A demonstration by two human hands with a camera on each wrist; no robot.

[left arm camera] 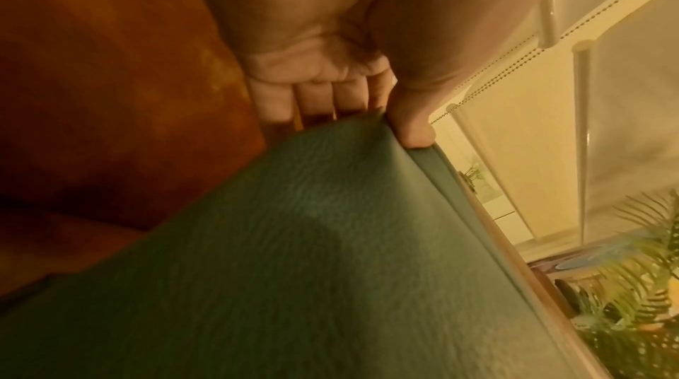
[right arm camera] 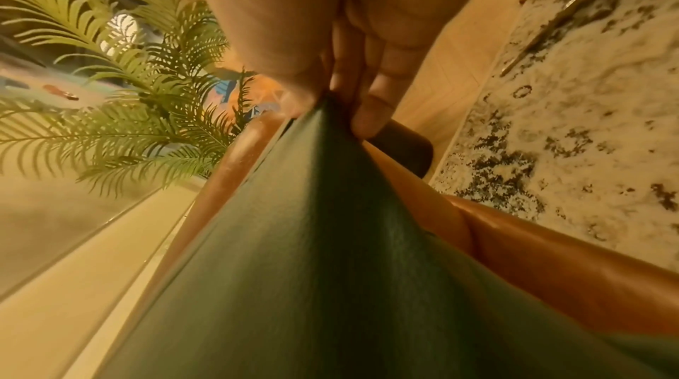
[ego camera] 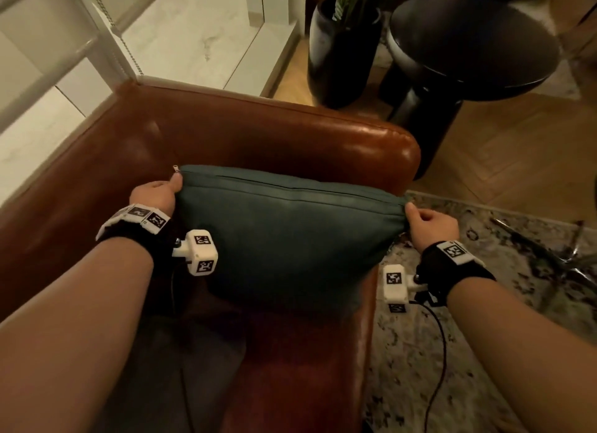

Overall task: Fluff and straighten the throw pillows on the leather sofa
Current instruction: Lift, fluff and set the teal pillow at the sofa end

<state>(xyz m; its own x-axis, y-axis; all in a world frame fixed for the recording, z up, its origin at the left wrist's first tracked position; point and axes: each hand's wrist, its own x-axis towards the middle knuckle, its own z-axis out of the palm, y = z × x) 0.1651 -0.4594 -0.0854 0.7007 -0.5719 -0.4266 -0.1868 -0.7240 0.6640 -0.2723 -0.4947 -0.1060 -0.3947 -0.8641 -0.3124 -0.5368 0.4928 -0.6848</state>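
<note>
A dark teal throw pillow (ego camera: pixel 290 235) stands upright at the end of the brown leather sofa (ego camera: pixel 226 132), zipper seam on top, against the armrest. My left hand (ego camera: pixel 160 193) pinches its upper left corner beside the zipper pull; in the left wrist view the thumb (left arm camera: pixel 411 127) presses on the pillow (left arm camera: pixel 294 269) with the fingers (left arm camera: pixel 323 98) behind it. My right hand (ego camera: pixel 426 222) pinches the upper right corner; in the right wrist view the fingers (right arm camera: pixel 371 112) close round the tip of the pillow (right arm camera: pixel 330 254). The pillow's lower edge is in shadow.
A round black side table (ego camera: pixel 471 41) and a black planter (ego camera: pixel 342 54) with a palm stand beyond the armrest. A white wall panel with a bead chain (ego camera: pixel 113 25) runs behind the sofa. A mottled rug (ego camera: pixel 484 335) and metal chair legs (ego camera: pixel 575 258) lie to the right.
</note>
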